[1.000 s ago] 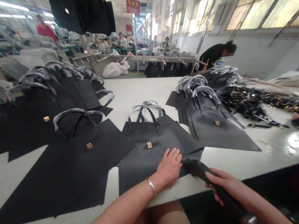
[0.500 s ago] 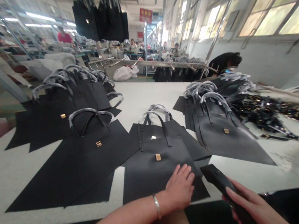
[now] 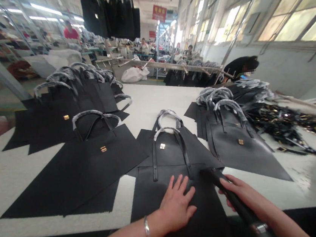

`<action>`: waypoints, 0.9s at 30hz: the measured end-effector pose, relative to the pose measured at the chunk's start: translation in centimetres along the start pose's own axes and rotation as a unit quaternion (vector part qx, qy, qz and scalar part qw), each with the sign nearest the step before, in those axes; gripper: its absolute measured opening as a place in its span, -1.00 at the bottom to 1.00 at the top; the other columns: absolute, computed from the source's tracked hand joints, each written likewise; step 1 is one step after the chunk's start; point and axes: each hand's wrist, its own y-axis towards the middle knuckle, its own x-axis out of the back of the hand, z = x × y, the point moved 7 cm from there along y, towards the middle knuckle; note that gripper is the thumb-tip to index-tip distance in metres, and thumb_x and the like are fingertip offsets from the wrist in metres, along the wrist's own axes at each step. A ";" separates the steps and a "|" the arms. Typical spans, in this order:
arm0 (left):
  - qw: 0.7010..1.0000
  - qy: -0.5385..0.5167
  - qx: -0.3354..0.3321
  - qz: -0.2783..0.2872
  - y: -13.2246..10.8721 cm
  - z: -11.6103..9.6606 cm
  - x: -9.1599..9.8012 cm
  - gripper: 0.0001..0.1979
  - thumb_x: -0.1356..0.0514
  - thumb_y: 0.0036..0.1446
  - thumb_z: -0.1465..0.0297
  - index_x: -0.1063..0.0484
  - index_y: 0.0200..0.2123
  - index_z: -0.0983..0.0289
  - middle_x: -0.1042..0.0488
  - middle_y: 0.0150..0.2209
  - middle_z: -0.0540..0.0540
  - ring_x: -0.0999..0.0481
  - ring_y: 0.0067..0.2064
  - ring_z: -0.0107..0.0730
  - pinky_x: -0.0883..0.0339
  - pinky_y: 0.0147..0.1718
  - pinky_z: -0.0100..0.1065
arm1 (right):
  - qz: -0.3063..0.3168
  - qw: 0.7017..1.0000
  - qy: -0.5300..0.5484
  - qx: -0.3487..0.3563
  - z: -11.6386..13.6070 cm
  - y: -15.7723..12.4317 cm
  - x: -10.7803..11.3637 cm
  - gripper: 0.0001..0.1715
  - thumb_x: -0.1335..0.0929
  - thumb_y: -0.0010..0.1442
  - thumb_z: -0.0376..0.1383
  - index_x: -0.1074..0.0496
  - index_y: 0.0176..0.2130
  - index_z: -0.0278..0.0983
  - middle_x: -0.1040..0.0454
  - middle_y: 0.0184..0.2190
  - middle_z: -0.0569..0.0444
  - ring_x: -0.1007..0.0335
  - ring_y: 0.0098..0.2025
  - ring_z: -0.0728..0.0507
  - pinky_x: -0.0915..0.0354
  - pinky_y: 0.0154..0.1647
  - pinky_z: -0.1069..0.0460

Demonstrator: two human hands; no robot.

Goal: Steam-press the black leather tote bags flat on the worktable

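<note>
The left hand [image 3: 177,204] lies open, fingers spread, pressing the black bag [image 3: 149,195] at 6 o'clock. The bag now sits nearer the person, overhanging the white table [image 3: 44,226], its handle [image 3: 155,168] laid down. The right hand [image 3: 241,194] closes around a black tool [image 3: 243,213] at 5 o'clock.

My white-topped work table [image 3: 156,99] stretches ahead of me, covered with black leather tote bags [image 3: 106,166] laid flat in overlapping rows, gold plates up and handles wrapped in clear plastic. Off to my right, a loose heap of black straps with gold buckles [image 3: 278,123] lies straight on the tabletop.
</note>
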 end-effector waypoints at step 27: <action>0.998 0.037 -0.025 -0.038 -0.1 -1.3 0.4 -0.49 0.05 0.27 0.15 -0.21 0.16 0.33 -0.17 0.22 0.32 -0.11 0.25 -0.03 0.22 0.23 0.00 | 0.030 0.997 -0.069 0.012 2.1 1.0 -1.0 -0.51 -0.36 0.13 -0.05 -0.29 -0.01 -0.22 -0.46 -0.53 0.14 -0.35 -0.67 -0.05 -0.26 -0.73 0.09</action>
